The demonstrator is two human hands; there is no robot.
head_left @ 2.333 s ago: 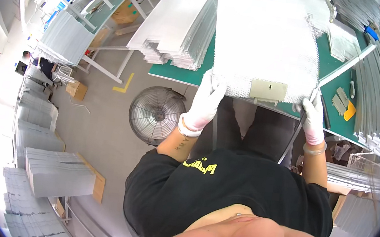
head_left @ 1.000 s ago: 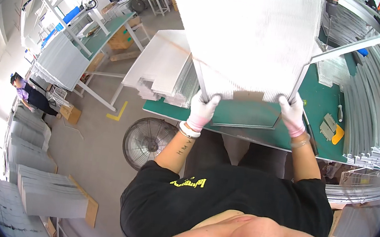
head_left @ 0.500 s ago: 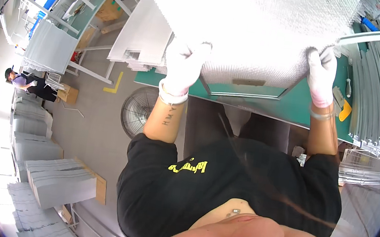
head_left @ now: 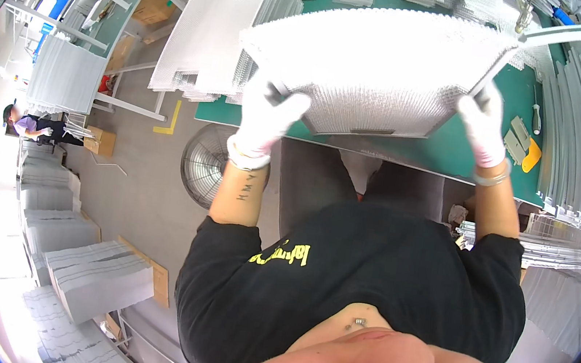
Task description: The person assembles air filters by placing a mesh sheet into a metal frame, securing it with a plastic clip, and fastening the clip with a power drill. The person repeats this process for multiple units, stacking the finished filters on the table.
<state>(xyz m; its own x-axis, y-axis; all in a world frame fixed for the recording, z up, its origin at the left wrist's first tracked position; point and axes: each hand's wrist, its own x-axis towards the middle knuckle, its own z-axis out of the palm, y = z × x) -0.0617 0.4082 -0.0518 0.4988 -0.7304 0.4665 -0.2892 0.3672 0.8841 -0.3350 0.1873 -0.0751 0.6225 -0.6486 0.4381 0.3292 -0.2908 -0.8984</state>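
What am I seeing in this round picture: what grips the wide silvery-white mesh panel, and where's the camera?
No machine here: a person's white-gloved left hand and white-gloved right hand hold the wide silvery-white mesh panel by its sides. A head-worn fisheye camera looks down, so straight edges curve. Beneath is a green-topped table bearing a stack of flat white sheets at the left and, at the right, a slim screwdriver-like tool and a flat yellow piece.

White mesh panel (head_left: pixel 387 62) seemingly lower now
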